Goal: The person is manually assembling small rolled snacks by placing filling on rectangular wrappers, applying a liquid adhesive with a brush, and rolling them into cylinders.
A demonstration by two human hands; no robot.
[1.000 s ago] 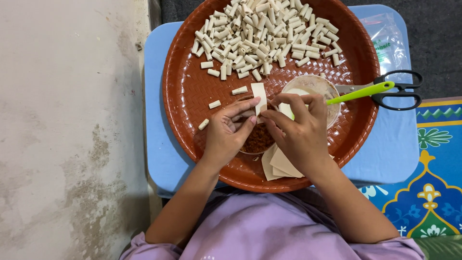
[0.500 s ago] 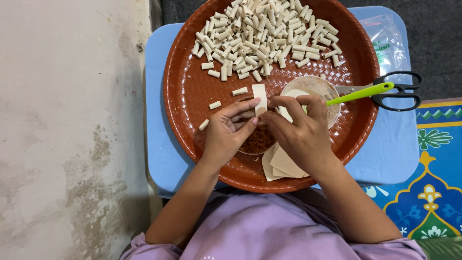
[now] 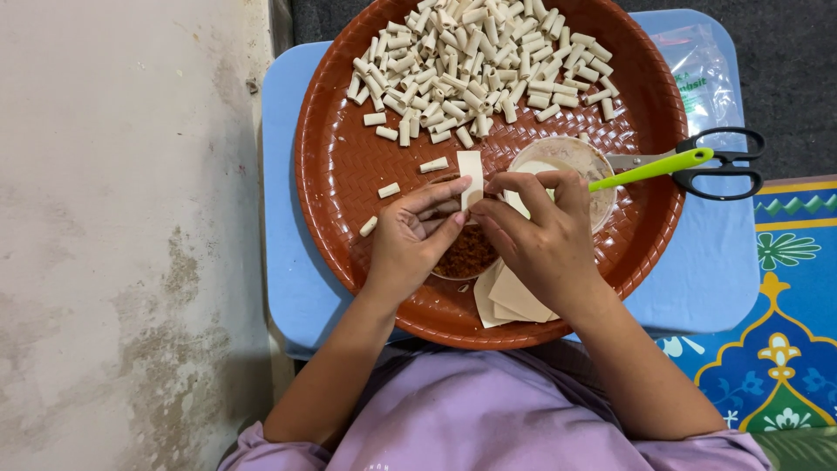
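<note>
Over a round brown woven tray (image 3: 349, 174), my left hand (image 3: 417, 240) and my right hand (image 3: 534, 235) pinch one pale dough strip (image 3: 471, 174) between their fingertips. Its upper end sticks out above my fingers. Under my hands sits a small bowl of reddish-brown filling (image 3: 466, 255), partly hidden. A stack of pale dough sheets (image 3: 510, 301) lies below my right hand. Several small rolled dough pieces (image 3: 475, 57) are heaped at the tray's far side, and three loose rolls (image 3: 389, 189) lie left of my hands.
A small clear bowl (image 3: 567, 157) with pale liquid stands by my right hand. Green-and-black scissors (image 3: 689, 164) rest on the tray's right rim. The tray sits on a light blue stool (image 3: 706, 270). Bare concrete floor (image 3: 122, 235) is left, a patterned mat (image 3: 785, 331) right.
My hands stay in the same spot with only small finger movements on the dough strip. Nothing else has moved.
</note>
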